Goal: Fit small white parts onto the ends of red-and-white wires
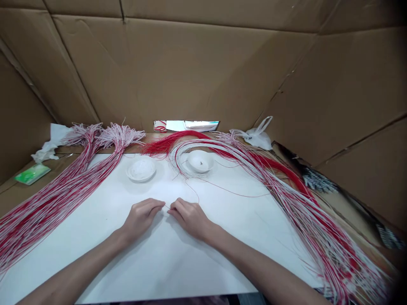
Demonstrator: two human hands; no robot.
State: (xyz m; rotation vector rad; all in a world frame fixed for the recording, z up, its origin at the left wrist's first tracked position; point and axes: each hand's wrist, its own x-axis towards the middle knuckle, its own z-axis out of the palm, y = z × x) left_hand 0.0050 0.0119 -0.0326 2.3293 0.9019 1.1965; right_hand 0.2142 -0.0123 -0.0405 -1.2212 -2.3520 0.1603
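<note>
Above the middle of a white board (127, 262), my left hand (144, 214) pinches one end of a thin red thread (167, 207). My right hand (187, 216) pinches the same thread a short way to the right, its fingertips close to those of my left hand. A short stretch of thread shows between them. Beyond my hands stand a white dish (141, 170) on the left and a white bowl (200, 161) with a small dark thing in it. White and red strands (178, 154) curl around the bowl, and loose red threads trail over the board.
Two red and white strand bundles (95, 169) run down the left side. A thick red bundle (286, 169) and mixed strands (295, 207) arc down the right. A green packet (32, 174) lies far left, a white plastic bag (259, 137) at the back right. Cardboard walls (190, 67) surround the board.
</note>
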